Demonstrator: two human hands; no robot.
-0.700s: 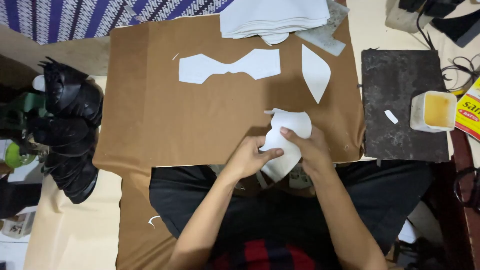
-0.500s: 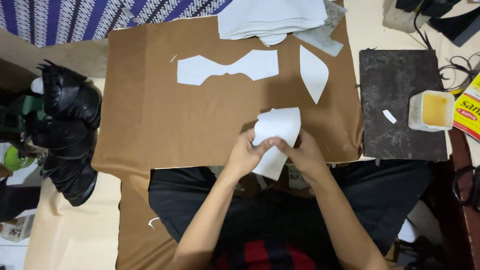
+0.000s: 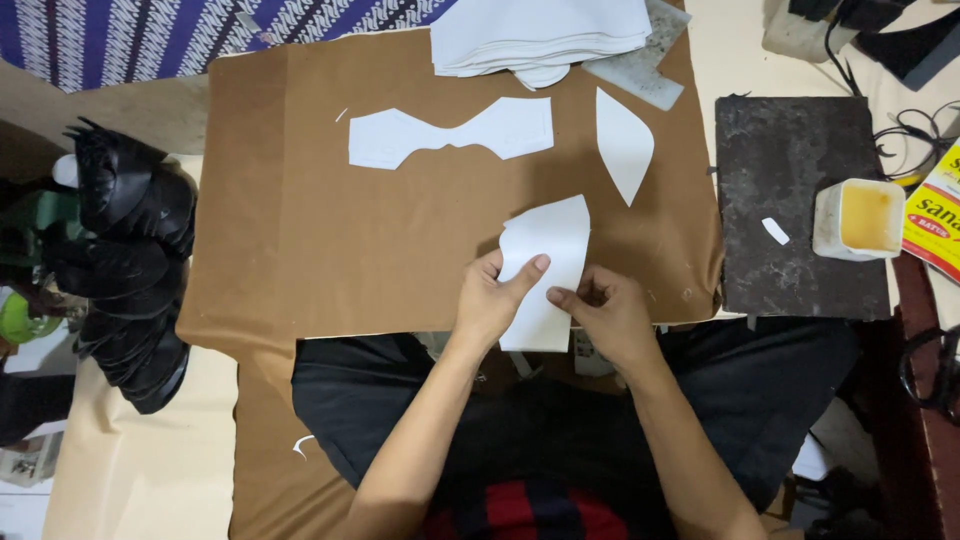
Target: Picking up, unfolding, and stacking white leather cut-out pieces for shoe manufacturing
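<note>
Both hands grip one white cut piece (image 3: 545, 255) at lower centre of the frame: the left hand (image 3: 490, 300) pinches its left edge, thumb on top, and the right hand (image 3: 605, 310) pinches its lower right edge. It lies over the near edge of the brown sheet (image 3: 300, 230) covering the counter. Two more white cut pieces, a long one (image 3: 450, 135) and a pointed one (image 3: 622, 140), lie above, well apart from the hands.

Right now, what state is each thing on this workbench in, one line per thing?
White cut piece: held by both hands, partly off the board edge.
Left hand: gripping it, thumb on top.
Right hand: pinching its right edge.
Long white piece: flat, untouched.
Glue pot: open.
</note>
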